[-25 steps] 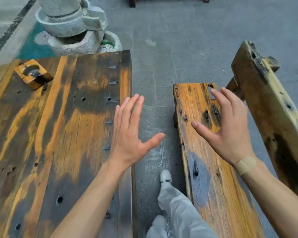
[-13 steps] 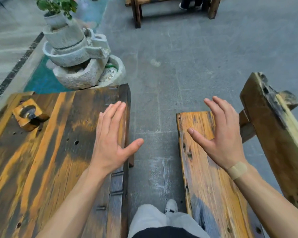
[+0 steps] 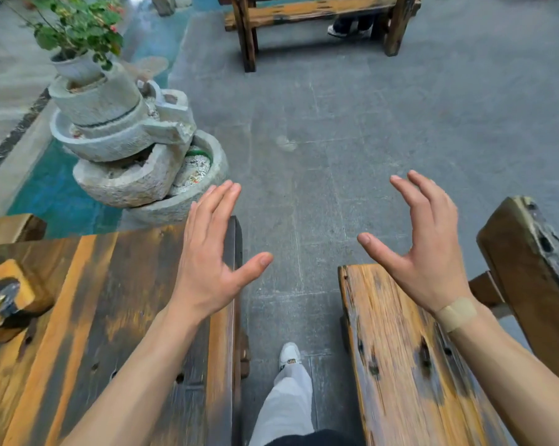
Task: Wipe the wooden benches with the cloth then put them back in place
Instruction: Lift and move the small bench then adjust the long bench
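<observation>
Seen from above, the left hand point(image 3: 207, 262) and right hand point(image 3: 423, 252) hover with fingers spread, holding nothing — the left over a wide wooden counter point(image 3: 88, 333), the right over a narrow wooden bench point(image 3: 397, 365). Between them lies grey paved floor point(image 3: 336, 130); a stone planter point(image 3: 120, 140) stands beyond.

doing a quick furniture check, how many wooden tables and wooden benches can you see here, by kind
wooden tables: 2, the near table and the far table
wooden benches: 2, the upright bench and the tipped bench
total: 4
</observation>
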`<act>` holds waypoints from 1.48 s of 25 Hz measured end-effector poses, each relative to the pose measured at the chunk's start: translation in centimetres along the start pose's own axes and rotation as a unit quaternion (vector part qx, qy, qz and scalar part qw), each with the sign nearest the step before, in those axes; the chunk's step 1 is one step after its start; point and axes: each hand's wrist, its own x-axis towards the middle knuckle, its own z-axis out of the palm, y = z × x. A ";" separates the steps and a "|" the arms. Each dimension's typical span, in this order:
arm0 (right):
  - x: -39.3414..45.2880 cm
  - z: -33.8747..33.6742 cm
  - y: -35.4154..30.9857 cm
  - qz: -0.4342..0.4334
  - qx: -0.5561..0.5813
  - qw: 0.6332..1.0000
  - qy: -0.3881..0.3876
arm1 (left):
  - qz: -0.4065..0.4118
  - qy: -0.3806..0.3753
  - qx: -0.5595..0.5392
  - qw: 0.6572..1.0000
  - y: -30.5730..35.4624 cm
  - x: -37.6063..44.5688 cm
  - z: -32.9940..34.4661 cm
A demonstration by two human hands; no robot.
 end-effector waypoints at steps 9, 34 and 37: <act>14.1 5.4 3.0 0.033 -0.037 0.998 0.038 | 0.052 -0.036 -0.049 0.997 -8.5 16.4 4.4; 13.6 -3.7 19.9 0.504 -0.291 0.711 0.395 | 0.505 -0.390 -0.338 0.692 15.0 44.6 42.5; 12.8 -3.3 18.0 0.556 -0.347 0.622 0.428 | 0.552 -0.444 -0.387 0.590 18.8 43.1 45.3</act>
